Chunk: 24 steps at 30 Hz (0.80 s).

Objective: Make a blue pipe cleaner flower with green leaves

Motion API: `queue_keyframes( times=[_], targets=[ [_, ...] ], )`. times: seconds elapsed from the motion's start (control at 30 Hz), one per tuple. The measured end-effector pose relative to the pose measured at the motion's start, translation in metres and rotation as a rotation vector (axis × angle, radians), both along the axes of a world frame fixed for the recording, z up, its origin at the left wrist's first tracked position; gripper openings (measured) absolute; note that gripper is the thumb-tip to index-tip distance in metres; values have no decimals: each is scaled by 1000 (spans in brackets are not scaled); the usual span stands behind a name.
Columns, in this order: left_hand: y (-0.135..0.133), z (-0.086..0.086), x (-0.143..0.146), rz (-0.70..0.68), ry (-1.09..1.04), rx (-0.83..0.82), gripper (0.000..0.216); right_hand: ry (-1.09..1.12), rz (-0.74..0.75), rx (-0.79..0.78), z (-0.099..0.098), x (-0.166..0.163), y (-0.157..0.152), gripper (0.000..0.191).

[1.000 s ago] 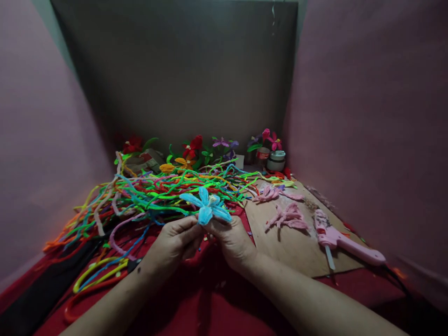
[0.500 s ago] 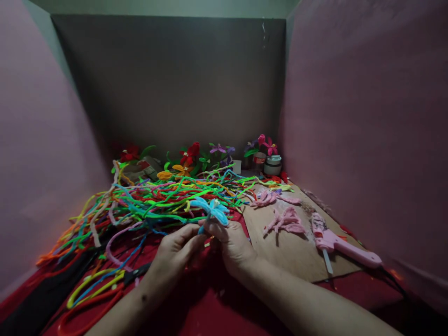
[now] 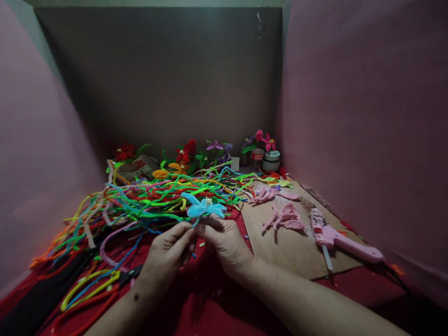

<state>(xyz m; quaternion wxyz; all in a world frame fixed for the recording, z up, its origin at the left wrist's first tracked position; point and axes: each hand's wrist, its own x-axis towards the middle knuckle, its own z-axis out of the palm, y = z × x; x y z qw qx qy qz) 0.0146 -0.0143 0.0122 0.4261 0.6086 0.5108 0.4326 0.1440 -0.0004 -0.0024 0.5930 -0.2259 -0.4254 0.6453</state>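
A light-blue pipe-cleaner flower [image 3: 203, 206] with a pale yellow centre is held upright over the red cloth [image 3: 206, 298]. My left hand [image 3: 175, 247] pinches its stem below the petals, and a bit of blue shows beneath the fingers. My right hand [image 3: 227, 240] is closed at the same spot, thumb and fingers pressed at the flower's base. The fingertips hide most of the stem. Just behind the hands lies a large heap of loose, many-coloured pipe cleaners [image 3: 150, 198].
To the right, a pink glue gun [image 3: 345, 242] and pink pipe-cleaner petals [image 3: 285, 218] lie on a cardboard sheet [image 3: 276, 259]. Scissors [image 3: 91, 289] with yellow and red handles are at the left. Finished flowers [image 3: 187, 151] and a lidded jar [image 3: 271, 161] stand along the back wall.
The flower has tipped and turned so its petals spread more level, slightly left of before. My fingers have shifted their grip on the stem. The whole view has tilted a little.
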Motion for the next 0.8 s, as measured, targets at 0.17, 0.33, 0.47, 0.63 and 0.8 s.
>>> queue_keyframes(
  times=[0.17, 0.33, 0.47, 0.63, 0.8],
  targets=[
    [3, -3, -3, -89, -203, -175, 34, -82, -3, 15, 1, 2, 0, 17],
    [7, -8, -5, -218, -478, -340, 27, -18, 61, -17, -4, 2, 1, 19],
    [6, -6, -7, -268, -592, -464, 30, 7, 131, -35, -8, 2, 3, 21],
    [6, -5, -7, -280, -624, -503, 29, 46, 137, -9, -5, 2, 1, 12],
    [7, -6, -2, -260, -528, -473, 26, 12, 43, -23, -10, 0, 3, 13]
  ],
)
